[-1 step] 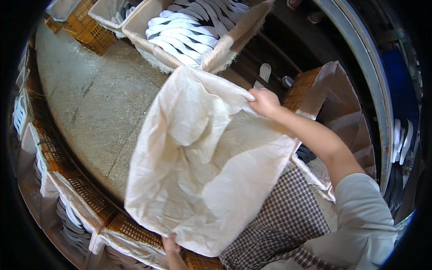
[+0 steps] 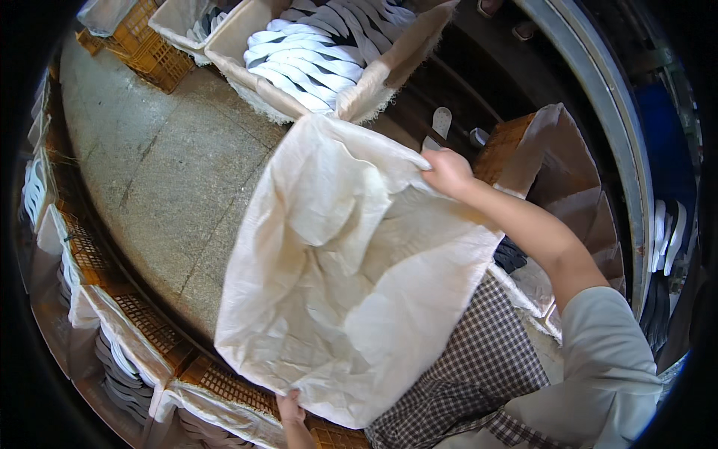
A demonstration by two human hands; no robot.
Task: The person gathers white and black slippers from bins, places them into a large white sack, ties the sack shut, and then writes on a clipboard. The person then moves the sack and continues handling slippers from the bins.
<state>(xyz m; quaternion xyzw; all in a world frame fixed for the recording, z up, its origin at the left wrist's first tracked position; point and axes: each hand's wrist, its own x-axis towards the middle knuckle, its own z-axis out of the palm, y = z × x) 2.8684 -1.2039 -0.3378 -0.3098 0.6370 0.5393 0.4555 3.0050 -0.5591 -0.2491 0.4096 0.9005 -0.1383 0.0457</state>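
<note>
A large cream cloth liner point(image 2: 396, 299), wrinkled inside and shaped like an open-mouthed sack, spreads out in front of me. My right hand point(image 2: 449, 172) grips its upper right edge, the fingers curled over the rim. At the bottom edge my left hand point(image 2: 292, 408) pinches the cloth. Folds sag into the middle of the liner, and no contents show in it. Its top corner reaches a cloth-lined bin point(image 2: 262, 90) stacked with white shoe soles point(image 2: 303, 63); whether they touch I cannot tell. Behind the liner's lower part, my checkered apron point(image 2: 486, 337) is partly covered.
Cloth-lined orange plastic crates point(image 2: 149, 318) holding grey and white soles line the left and lower left. Orange crates point(image 2: 157, 56) are stacked at the far left on the concrete floor point(image 2: 157, 165). At right stand a lined crate point(image 2: 508, 146) and a curved-looking metal rail point(image 2: 624, 127).
The liner and both my hands have shifted slightly to the right. Both hands keep their hold on its edges.
</note>
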